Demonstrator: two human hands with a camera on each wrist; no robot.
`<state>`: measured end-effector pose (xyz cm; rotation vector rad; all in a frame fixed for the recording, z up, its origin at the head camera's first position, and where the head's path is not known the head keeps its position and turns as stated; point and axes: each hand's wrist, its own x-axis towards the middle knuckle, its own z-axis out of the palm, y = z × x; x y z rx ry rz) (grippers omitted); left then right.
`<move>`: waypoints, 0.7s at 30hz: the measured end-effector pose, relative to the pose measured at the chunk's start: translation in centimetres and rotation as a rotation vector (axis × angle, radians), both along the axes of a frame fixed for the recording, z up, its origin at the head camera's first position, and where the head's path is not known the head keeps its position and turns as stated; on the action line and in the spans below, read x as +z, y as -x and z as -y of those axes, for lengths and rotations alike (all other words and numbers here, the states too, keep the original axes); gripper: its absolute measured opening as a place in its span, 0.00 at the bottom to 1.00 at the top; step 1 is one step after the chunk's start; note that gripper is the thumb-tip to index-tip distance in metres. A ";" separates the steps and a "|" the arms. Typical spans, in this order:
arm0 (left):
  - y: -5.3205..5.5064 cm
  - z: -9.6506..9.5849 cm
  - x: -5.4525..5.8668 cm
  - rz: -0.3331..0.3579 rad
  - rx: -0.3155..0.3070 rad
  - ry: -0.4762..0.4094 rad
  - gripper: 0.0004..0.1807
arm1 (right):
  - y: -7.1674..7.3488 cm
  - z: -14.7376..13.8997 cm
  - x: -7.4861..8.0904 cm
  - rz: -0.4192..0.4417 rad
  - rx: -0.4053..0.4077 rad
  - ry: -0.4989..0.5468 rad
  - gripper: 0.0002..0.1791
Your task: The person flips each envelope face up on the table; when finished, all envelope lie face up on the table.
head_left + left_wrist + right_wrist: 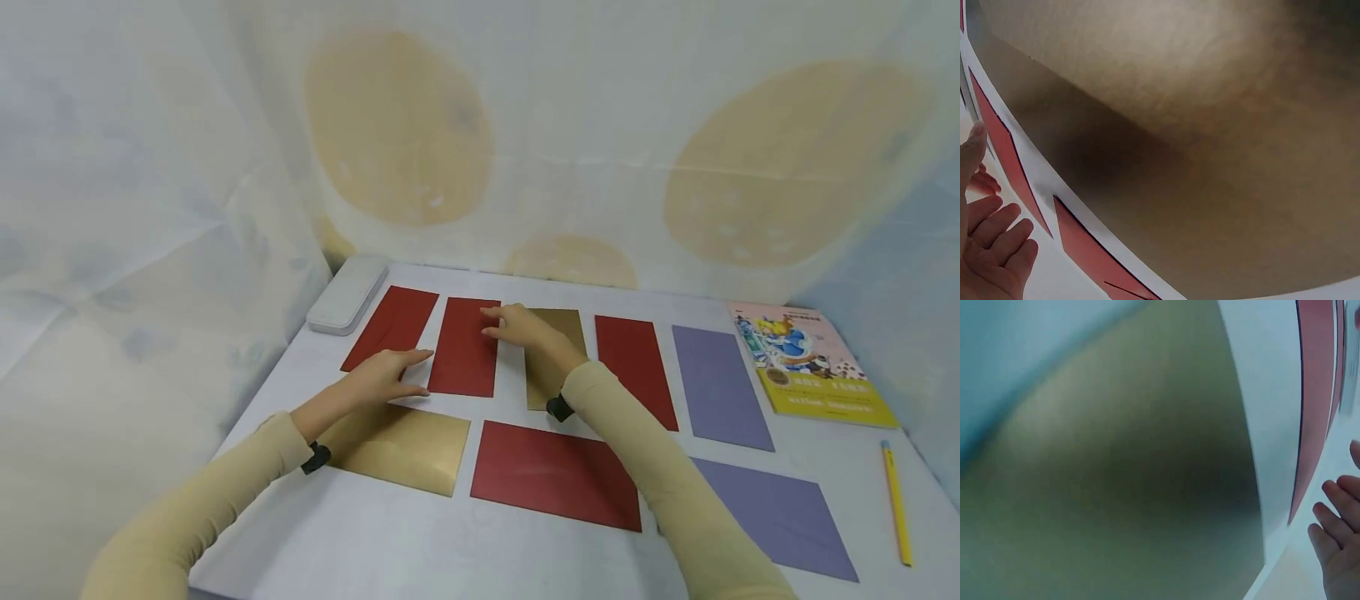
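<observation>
My left hand [382, 379] hovers with fingers loosely spread above the near end of a red paper rectangle [393, 321] and the back edge of a gold one [408, 442]. Farther right, my right hand [521, 325] is stretched out between a second red rectangle [461, 354] and an upright gold rectangle [558, 321]. Neither hand holds anything. In the left wrist view the left fingers [1004, 244] are parted, beside a large close gold surface [1222, 156]. The right wrist view shows the right fingers [1338, 519] extended past the gold sheet [1147, 437].
A white case [348, 293] lies at the back left. Another red rectangle [636, 367] and a purple one [720, 387] complete the back row. In front lie red [551, 475] and purple [787, 517] rectangles. At right are a picture book [810, 362] and a yellow pencil [896, 504].
</observation>
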<state>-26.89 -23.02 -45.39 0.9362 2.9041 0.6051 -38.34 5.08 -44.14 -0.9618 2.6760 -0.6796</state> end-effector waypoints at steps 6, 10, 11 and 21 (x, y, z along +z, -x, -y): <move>0.8 -0.6 -1.1 0.004 0.019 0.050 0.43 | 1.8 -0.9 -0.4 0.056 -0.099 0.011 0.29; 1.1 -1.0 -1.6 -0.022 -0.007 0.085 0.45 | 2.6 -1.5 -0.6 0.045 -0.129 0.001 0.31; 1.1 -1.1 -1.6 -0.024 -0.012 0.086 0.45 | 2.7 -1.6 -0.6 0.043 -0.134 -0.007 0.31; 1.2 -1.6 -1.5 -0.004 -0.007 0.083 0.44 | 2.8 -0.9 -0.6 0.089 -0.154 -0.079 0.35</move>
